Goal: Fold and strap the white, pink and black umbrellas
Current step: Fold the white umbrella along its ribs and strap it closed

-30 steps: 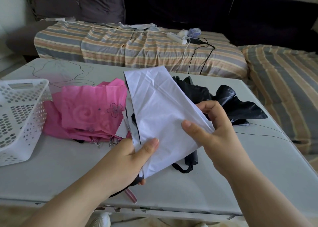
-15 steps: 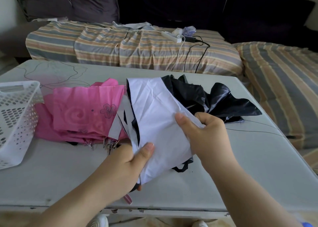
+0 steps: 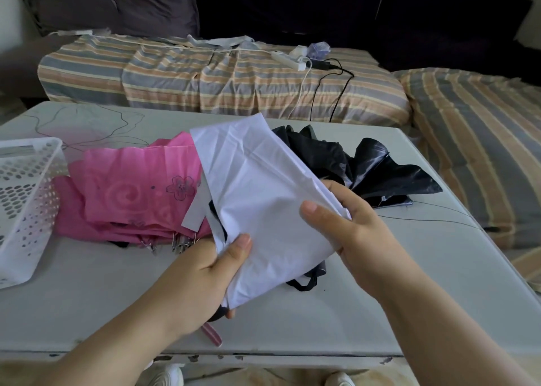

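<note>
I hold the white umbrella [image 3: 257,192] above the grey table [image 3: 87,306], its canopy gathered into a flat wedge pointing away from me. My left hand [image 3: 205,271] grips its lower end, thumb on the fabric. My right hand [image 3: 348,224] pinches the right edge of the cloth, thumb on top. A pink strap [image 3: 212,334] hangs below my left hand. The pink umbrella [image 3: 131,195], loosely bunched, lies on the table to the left. The black umbrella [image 3: 377,172] lies spread behind the white one, to the right.
A white perforated basket [image 3: 26,210] stands at the table's left edge. Thin dark threads [image 3: 87,128] lie on the tabletop. Behind the table is a sofa with a striped cover [image 3: 234,81], a power strip [image 3: 288,60] and cables on it.
My right hand has slid down the white canopy's right edge toward me. The white umbrella has tilted slightly; the left hand keeps its grip.
</note>
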Demonstrator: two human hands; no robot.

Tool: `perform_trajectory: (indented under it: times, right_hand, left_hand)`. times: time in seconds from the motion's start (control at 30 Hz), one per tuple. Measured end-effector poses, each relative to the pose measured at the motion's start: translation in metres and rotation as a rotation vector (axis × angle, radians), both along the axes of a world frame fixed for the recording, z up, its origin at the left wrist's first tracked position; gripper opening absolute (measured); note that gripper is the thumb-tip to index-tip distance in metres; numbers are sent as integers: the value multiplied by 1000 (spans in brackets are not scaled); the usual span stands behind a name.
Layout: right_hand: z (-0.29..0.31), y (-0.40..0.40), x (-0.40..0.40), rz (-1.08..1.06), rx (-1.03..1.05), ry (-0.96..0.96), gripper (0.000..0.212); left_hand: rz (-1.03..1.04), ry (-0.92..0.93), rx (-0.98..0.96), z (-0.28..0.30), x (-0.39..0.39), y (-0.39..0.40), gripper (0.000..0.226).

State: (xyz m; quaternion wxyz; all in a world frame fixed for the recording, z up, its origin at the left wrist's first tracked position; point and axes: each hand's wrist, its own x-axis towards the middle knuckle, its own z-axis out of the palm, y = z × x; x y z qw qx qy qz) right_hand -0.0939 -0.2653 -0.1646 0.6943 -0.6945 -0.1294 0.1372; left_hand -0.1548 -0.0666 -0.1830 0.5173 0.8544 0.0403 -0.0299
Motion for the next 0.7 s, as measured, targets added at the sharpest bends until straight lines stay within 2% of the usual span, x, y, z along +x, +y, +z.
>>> perform_trajectory:
  times: [0.1,0.13,0.27,0.33,0.43,0.6,0.7]
  right_hand:
    - [3,-1,-2,67,27,30,48]
    - [5,-1,-2,72,14,14,48]
    - [1,3,-1,-47,-84,-58,34]
    - [-1,5,-1,-104,-105,-84,41]
    - [-1,8,-2,-176,-76,-114,39]
    - [0,10,-4,-224,-36,-123,31]
    - [-1,10,-3,-245,-16,-135,25]
  left_hand:
    - [-21,-7,-10,-3,0,2,77]
    - [-13,-13,-12,-5,0,3,78]
    - [-16,34,-64,-14,0,6,92]
    - [-48,62,-86,-14,-1,6,87]
    - [-75,68,-78,-12,-2,5,72]
    - [-139,158,-27,-14,-5,4,86]
    - [-171,122,-114,-14,-5,-1,84]
